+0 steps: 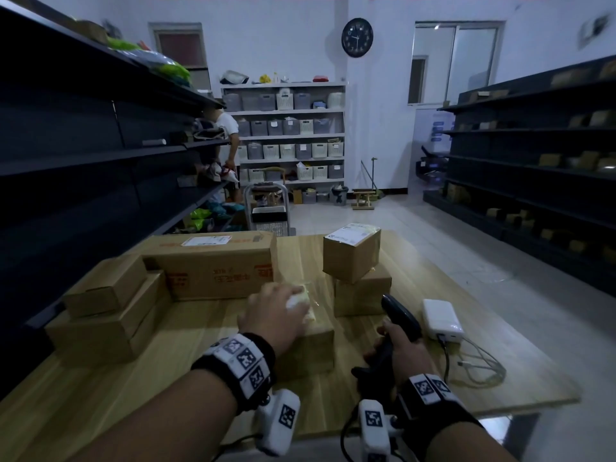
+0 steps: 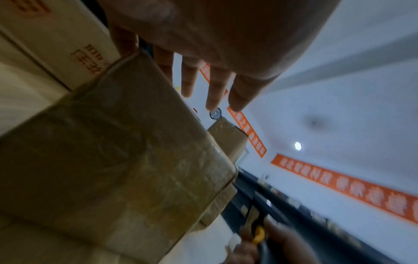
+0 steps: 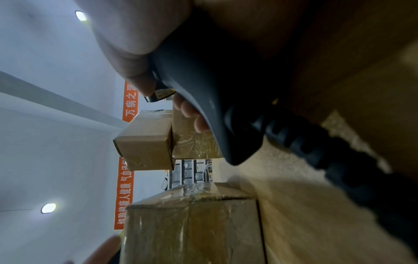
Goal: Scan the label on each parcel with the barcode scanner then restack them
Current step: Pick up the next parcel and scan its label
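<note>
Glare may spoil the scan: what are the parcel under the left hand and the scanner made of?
Parcel: brown cardboard, seemingly wrapped in glossy clear tape; wrinkled, shiny streaks show in the left wrist view. Barcode scanner: probably matte black plastic, smooth moulded body without sharp reflections.

We see a brown box (image 1: 310,331) under our left hand (image 1: 271,315), shiny with clear tape and a white patch on top. Our right hand (image 1: 398,341) holds a black scanner (image 1: 400,320) with a little yellow button. Just right of that hand lies a white charger block (image 1: 441,318). Both wrists wear black bands (image 1: 240,365) with white squares with black marks. The table (image 1: 400,388) is light wood with stripes.
</note>
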A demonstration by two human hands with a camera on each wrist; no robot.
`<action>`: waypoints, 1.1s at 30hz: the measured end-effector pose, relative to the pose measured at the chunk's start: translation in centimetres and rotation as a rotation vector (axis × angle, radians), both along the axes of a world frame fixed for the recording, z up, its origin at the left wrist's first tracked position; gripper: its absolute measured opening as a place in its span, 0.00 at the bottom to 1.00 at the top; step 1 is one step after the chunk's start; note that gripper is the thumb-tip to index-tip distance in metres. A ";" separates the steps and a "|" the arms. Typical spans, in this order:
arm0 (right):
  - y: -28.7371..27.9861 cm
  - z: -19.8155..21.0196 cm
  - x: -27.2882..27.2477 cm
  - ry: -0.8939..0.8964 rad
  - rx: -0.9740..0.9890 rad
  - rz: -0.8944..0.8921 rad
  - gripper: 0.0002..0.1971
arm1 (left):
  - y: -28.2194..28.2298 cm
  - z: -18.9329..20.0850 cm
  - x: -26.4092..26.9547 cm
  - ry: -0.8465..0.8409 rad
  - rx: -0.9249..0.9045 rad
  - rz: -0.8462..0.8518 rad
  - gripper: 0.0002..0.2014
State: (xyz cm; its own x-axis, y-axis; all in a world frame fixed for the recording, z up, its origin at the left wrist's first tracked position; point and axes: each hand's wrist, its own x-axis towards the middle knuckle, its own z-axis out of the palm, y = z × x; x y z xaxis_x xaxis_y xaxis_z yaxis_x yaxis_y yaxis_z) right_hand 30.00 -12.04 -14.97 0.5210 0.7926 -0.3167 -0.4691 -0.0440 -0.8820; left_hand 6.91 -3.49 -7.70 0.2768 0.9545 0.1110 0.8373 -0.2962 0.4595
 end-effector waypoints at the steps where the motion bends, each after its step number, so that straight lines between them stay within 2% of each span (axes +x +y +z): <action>1: 0.0 0.1 0.0 -0.002 -0.003 0.003 0.18 | 0.4 -0.3 -0.6 -0.137 -0.006 0.051 0.23; 3: 0.0 0.2 -0.1 -0.008 0.001 0.004 0.18 | 0.6 -1.0 -1.7 -0.627 -0.119 0.183 0.21; 4: 0.0 0.2 -0.1 -0.013 0.011 0.002 0.17 | 0.4 -1.2 -2.0 -0.820 -0.205 0.229 0.20; 5: -0.1 0.4 -0.2 -0.020 0.012 0.000 0.17 | 0.3 -1.7 -2.3 -0.935 -0.297 0.257 0.20; 7: -0.1 0.5 -0.3 -0.017 0.019 -0.003 0.16 | 0.3 -3.2 -2.8 -1.055 -0.448 0.285 0.24; 10: -0.2 0.7 -0.6 0.013 0.048 0.012 0.14 | 1.0 -5.9 -3.6 -1.117 -0.560 0.255 0.39; 13: -0.5 1.0 -0.9 0.024 0.052 0.037 0.13 | 1.7 -8.2 -4.0 -1.160 -0.575 0.207 0.42; 19: -1.0 1.5 -1.4 0.046 0.066 0.059 0.13 | -0.5 -7.1 -4.2 -1.274 -0.553 0.124 0.32; 23: -1.0 1.9 -2.4 -0.007 0.064 0.083 0.15 | -1.1 -7.0 -4.2 -1.379 -0.536 0.132 0.18; 28: -0.9 2.4 -3.2 0.001 0.052 0.138 0.18 | -1.2 -7.1 -4.6 -1.333 -0.477 0.162 0.17; 33: -0.3 4.0 -4.3 0.019 0.030 0.209 0.18 | -0.6 -7.8 -4.9 -1.377 -0.539 0.091 0.22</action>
